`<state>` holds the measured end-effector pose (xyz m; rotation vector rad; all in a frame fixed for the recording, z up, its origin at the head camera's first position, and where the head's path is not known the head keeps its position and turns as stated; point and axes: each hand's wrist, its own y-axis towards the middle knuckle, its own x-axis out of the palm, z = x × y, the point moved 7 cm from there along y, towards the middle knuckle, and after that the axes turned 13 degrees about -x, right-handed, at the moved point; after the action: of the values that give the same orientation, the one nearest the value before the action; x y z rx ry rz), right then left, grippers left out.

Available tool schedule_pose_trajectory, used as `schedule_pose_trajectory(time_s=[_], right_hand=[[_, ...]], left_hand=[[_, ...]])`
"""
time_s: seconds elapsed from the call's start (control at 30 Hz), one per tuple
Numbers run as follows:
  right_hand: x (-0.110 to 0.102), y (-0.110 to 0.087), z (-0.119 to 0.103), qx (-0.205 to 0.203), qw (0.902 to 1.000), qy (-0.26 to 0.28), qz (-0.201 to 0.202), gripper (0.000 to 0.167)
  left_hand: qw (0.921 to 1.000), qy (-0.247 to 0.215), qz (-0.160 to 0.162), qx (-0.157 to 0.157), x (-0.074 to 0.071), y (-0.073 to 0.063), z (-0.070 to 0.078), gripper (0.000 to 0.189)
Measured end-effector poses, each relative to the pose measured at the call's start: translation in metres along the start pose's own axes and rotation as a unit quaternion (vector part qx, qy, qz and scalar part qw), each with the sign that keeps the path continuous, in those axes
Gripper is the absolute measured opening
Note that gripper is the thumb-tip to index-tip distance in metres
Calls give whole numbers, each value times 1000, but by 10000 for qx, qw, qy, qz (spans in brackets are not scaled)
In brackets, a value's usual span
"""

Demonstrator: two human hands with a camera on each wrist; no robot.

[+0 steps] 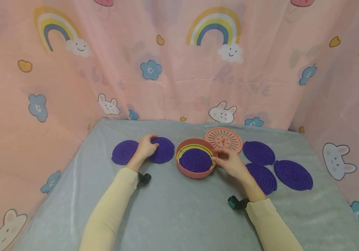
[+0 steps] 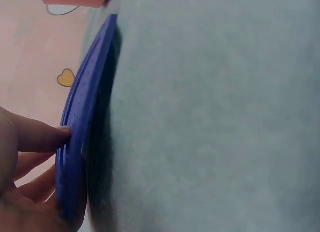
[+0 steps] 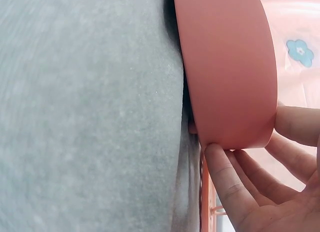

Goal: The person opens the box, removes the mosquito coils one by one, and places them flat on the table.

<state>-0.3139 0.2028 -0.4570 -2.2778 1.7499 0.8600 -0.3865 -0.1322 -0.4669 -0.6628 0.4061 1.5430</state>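
Observation:
My left hand [image 1: 147,146] pinches a purple spiral mosquito coil [image 1: 163,150] at its left edge, thumb on top. In the left wrist view this coil [image 2: 85,107] shows edge-on, with a dark shadow between it and the cloth. My right hand [image 1: 232,163] grips the right side of a round pink mosquito coil box [image 1: 195,174]. The right wrist view shows the thumb at the rim of the box [image 3: 230,67] and the fingers along its outer wall. Inside the box, another purple coil [image 1: 196,161] lies over a yellow lining [image 1: 195,146].
A slotted pink lid [image 1: 226,134] lies behind the box to the right. One purple coil [image 1: 124,152] lies at the far left; three more [image 1: 259,152] lie to the right, one partly behind my right forearm. Grey cloth [image 1: 179,216] covers the table, with a patterned pink curtain [image 1: 173,94] around it.

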Motion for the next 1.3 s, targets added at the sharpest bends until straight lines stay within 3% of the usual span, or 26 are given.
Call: schedule_pose_trajectory(time_s=[0.23,0.43,0.67,0.93,1.1,1.3], right_hand=[[1,-1,-2,-5,10000,46,-11,45],[0,-1,0,27,10000,29,-32,46],[0,0,0,38,10000,-16,-71,47],[-1,1,2,85,9999,-78,-35,45],[-1,1,1,84,9999,-55,-46,45],[0,1,0,72,10000,-53,-37,44]], left_hand=[[9980,614,-107,124,6,-2,5,42],[9964,776,-69,344,6,-10,20,41],[9943,583,34,895,5,-26,57,38],[9882,168,-164,1514,11,-45,96,33],[9849,10,-388,1688,20,-54,113,33],[9829,105,-686,1703,43,-54,122,34]])
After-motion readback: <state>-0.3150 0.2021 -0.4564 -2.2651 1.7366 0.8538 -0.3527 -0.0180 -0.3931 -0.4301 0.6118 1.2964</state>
